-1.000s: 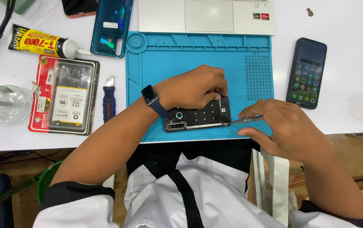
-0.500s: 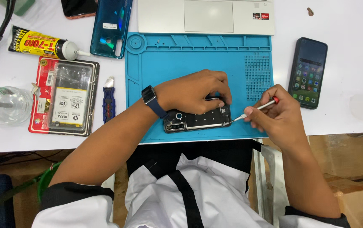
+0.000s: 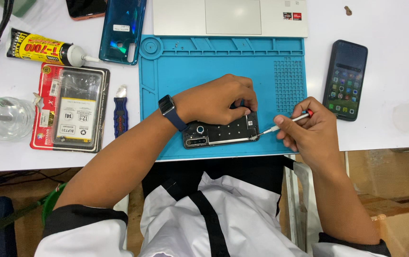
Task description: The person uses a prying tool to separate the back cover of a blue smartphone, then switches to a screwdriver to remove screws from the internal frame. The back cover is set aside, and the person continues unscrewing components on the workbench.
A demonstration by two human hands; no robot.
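- Blue silicone work mat (image 3: 204,71), rectangular, with moulded compartments along its top edge and a grid of small cells at right; laid on a white table (image 3: 390,28).
- Black opened phone (image 3: 221,133), back removed, flat on the near part of the mat; camera ring visible at its left end, inner plate dotted with small holes.
- Left hand (image 3: 216,97) curled over the phone's upper edge, fingertips pressing it down; dark blue smartwatch (image 3: 170,110) on the wrist.
- Right hand (image 3: 309,131) pinched around a slim screwdriver (image 3: 280,124), metal shaft, red cap; tip touching the phone's lower right corner.
- Count: one opened phone, one screwdriver, one intact phone, one loose back cover, one battery pack, one glue tube.
- Intact black phone (image 3: 345,80), screen lit, on the table just right of the mat.
- Glossy teal back cover (image 3: 122,29) beside the mat's upper left corner.
- Battery in a clear blister pack on red card (image 3: 70,108), left of the mat; small blue-handled tool (image 3: 120,114) between them.
- Yellow and black glue tube (image 3: 45,47) above the pack; clear plastic bottle (image 3: 4,116) at far left.
- Silver laptop (image 3: 230,16) beyond the mat.
- Left hand hides the phone's upper middle.
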